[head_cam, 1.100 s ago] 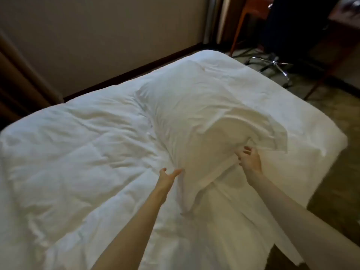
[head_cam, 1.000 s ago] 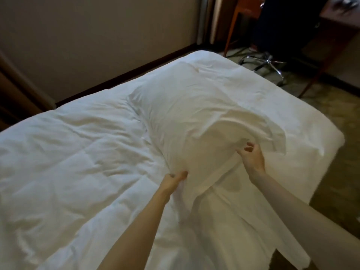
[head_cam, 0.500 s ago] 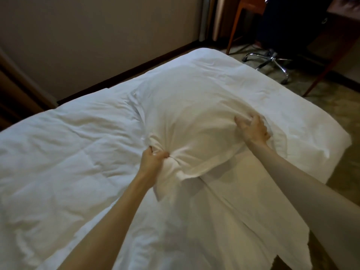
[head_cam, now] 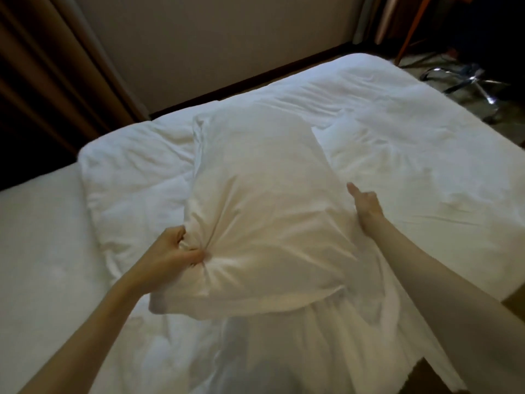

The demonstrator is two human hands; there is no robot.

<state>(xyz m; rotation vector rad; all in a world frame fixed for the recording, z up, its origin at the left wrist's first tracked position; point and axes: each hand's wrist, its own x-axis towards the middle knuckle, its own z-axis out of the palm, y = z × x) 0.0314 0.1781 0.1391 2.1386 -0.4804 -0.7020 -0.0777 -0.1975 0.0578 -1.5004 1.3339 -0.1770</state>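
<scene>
A white pillow (head_cam: 270, 200) in a white pillowcase lies on the rumpled white duvet (head_cam: 412, 143) of a bed. My left hand (head_cam: 170, 251) grips a bunched fold of the case at the pillow's near left corner. My right hand (head_cam: 366, 206) holds the pillow's right edge; one digit sticks up and the other fingers are hidden by the fabric. The loose open end of the pillowcase (head_cam: 341, 336) trails toward me under my right forearm.
Bare mattress sheet (head_cam: 42, 237) shows at the left beside the duvet. A brown curtain (head_cam: 42, 81) hangs at the far left and a beige wall runs behind the bed. An office chair's chrome base (head_cam: 468, 81) and an orange furniture leg (head_cam: 409, 32) stand at the far right.
My left hand closed on the pillowcase corner and keeps its hold. The right hand moved from the case's open end up to the pillow's right edge. The pillow now lies flatter on the bed.
</scene>
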